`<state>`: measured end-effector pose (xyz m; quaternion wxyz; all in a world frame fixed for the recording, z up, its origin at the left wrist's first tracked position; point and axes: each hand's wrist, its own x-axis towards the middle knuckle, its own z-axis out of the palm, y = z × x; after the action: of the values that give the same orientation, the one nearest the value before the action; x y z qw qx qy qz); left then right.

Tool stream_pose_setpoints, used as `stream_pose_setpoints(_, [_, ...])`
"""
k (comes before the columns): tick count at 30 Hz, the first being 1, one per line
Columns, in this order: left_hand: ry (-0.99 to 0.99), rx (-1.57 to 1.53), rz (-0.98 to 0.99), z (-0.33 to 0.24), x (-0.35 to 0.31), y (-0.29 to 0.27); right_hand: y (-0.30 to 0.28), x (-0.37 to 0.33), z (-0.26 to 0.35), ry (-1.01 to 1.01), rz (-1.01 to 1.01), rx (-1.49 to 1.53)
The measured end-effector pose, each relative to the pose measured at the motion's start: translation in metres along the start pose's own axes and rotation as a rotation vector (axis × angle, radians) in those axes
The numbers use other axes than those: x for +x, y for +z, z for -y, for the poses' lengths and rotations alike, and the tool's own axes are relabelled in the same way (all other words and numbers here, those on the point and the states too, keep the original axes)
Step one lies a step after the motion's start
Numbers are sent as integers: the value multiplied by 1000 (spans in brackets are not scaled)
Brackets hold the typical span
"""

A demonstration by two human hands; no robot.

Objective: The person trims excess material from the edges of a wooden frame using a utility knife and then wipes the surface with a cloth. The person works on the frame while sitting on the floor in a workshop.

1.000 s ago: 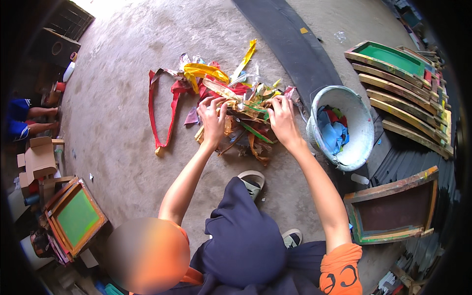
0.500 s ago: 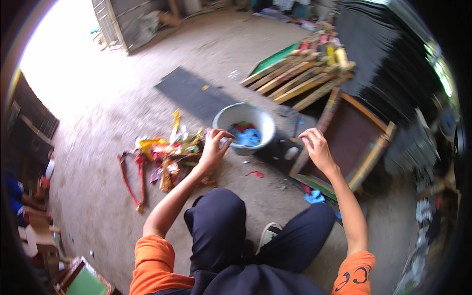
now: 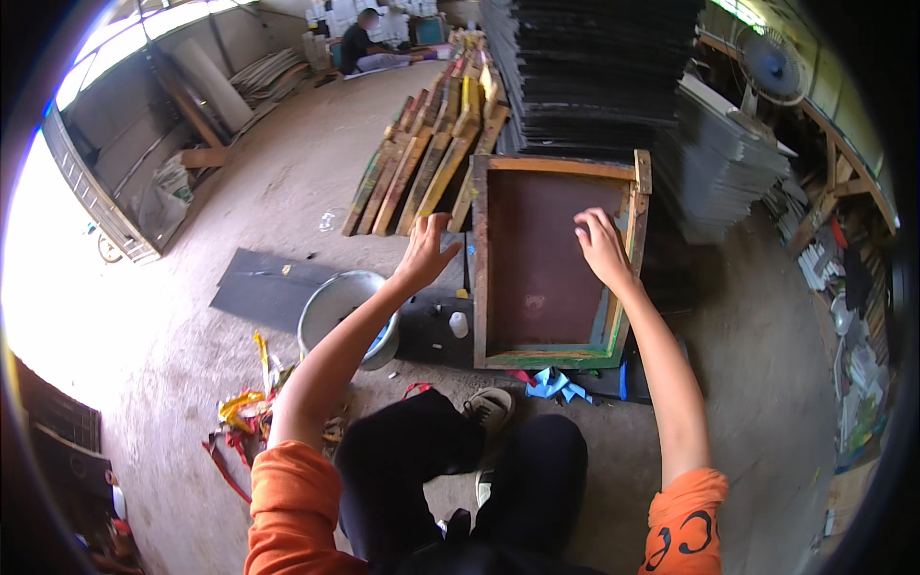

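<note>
Well — the right hand (image 3: 604, 249) (half-curled) reaches over a framed panel (image 3: 535, 257).

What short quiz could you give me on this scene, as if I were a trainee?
1. True or false: a blue cloth scrap lies by the near edge of the dark-panelled frame.

2. Fill the gap: in the picture, the pale bucket stands to the ____ of that frame.

3. Which of the person's hands appears in front of the frame's dark panel?

Key:
1. True.
2. Left.
3. The right hand; the left hand is further left, outside the frame's outline.
</note>
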<state>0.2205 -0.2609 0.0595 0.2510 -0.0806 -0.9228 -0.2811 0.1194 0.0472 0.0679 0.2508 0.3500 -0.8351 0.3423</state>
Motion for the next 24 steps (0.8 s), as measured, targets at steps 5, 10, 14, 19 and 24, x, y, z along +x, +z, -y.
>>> stream_pose_setpoints(5, [5, -55, -192, 15, 66, 73, 40, 64, -36, -207, -182, -237])
stream_pose_setpoints(10, [69, 82, -348, 24, 112, 93, 72, 111, -55, -308, -217, -306])
stream_pose_setpoints(14, [-85, 47, -274, 13, 126, 100, 77, 113, -71, -345, -242, -312])
stream_pose_setpoints(19, [-101, 89, -331, 16, 131, 106, 92, 112, -76, -335, -300, -261])
stream_pose_setpoints(24, [-174, 85, -319, 11, 134, 105, 95, 112, -77, -303, -323, -215])
